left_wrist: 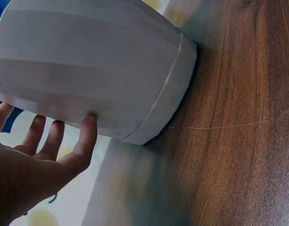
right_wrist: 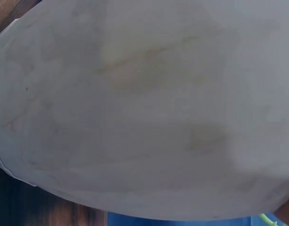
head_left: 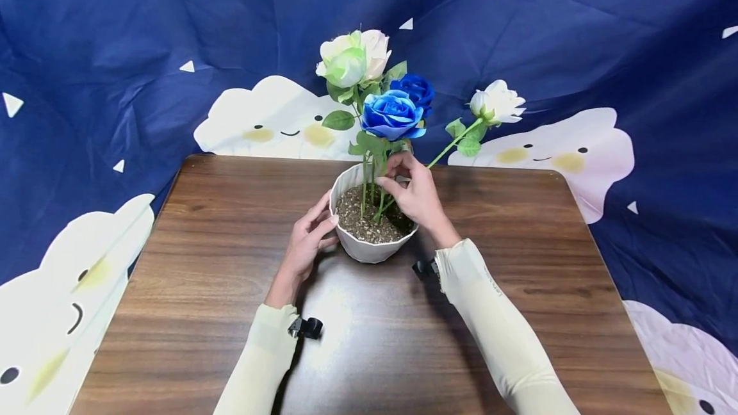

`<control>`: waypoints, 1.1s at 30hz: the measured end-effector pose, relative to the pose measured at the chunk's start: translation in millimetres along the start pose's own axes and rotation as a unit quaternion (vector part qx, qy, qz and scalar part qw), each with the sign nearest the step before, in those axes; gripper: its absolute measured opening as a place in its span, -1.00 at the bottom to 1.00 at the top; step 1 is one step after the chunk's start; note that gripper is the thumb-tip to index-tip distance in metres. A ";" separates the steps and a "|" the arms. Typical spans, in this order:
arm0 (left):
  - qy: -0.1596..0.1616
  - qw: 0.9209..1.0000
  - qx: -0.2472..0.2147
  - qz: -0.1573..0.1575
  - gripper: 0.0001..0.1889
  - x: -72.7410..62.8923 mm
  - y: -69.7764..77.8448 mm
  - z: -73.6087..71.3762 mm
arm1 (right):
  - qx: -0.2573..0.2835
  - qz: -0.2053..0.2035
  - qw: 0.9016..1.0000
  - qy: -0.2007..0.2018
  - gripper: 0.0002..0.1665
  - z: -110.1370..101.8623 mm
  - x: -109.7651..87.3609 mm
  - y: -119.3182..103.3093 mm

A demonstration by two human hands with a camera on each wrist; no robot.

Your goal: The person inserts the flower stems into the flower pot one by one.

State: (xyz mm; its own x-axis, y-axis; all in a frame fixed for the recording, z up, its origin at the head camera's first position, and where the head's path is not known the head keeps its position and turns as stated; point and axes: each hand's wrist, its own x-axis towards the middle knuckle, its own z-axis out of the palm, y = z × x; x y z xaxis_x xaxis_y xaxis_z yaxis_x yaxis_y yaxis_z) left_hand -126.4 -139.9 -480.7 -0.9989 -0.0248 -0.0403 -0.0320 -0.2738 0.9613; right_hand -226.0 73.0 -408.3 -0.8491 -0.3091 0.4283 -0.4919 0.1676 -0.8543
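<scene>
A white faceted pot (head_left: 369, 252) filled with brown soil (head_left: 360, 226) stands on the table. My left hand (head_left: 305, 242) rests against the pot's left side, thumb near the rim; the left wrist view shows its fingertips touching the wall. Above the soil, my right hand (head_left: 421, 197) pinches a green stem under the blue roses (head_left: 393, 114); which rose it belongs to is hard to tell. Pale roses (head_left: 346, 64) rise behind. A white rose (head_left: 497, 102) leans far right, its stem passing behind my right hand. The pot wall (right_wrist: 135, 94) fills the right wrist view, hiding the fingers.
The brown wooden table (head_left: 202, 287) extends around the pot, its back edge close behind. A dark blue cloth (head_left: 230, 18) with white clouds and triangles hangs behind and beside the table. Small black devices are strapped to both wrists.
</scene>
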 end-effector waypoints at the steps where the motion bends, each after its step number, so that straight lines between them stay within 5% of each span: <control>1: 0.001 1.000 0.001 0.000 -0.38 0.4 -0.3 0.1 | 0.002 0.005 1.000 -0.002 -0.74 -0.8 0.2 0.2; 11: -0.001 1.000 0.006 -0.007 -0.37 -0.9 -1.3 -0.7 | 0.015 0.040 0.999 -0.012 -0.76 -3.2 -1.1 2.1; 25: -0.006 1.000 0.005 -0.002 -0.38 -1.9 3.4 0.4 | -0.036 0.016 0.998 -0.044 -0.80 -2.5 1.8 2.5; 33: 0.004 1.000 0.003 -0.006 -0.38 -3.5 3.3 -0.7 | -0.067 0.015 0.998 -0.003 -0.75 2.3 -1.1 3.0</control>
State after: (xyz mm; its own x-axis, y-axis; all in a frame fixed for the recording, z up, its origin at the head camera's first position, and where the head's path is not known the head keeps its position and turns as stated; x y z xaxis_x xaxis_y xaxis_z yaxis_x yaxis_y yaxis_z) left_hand -123.0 -141.5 -477.6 -0.9981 -0.0289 -0.0536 -0.0439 -0.2674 0.9626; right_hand -226.0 71.7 -412.0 -0.8630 -0.3076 0.4008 -0.4878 0.3012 -0.8193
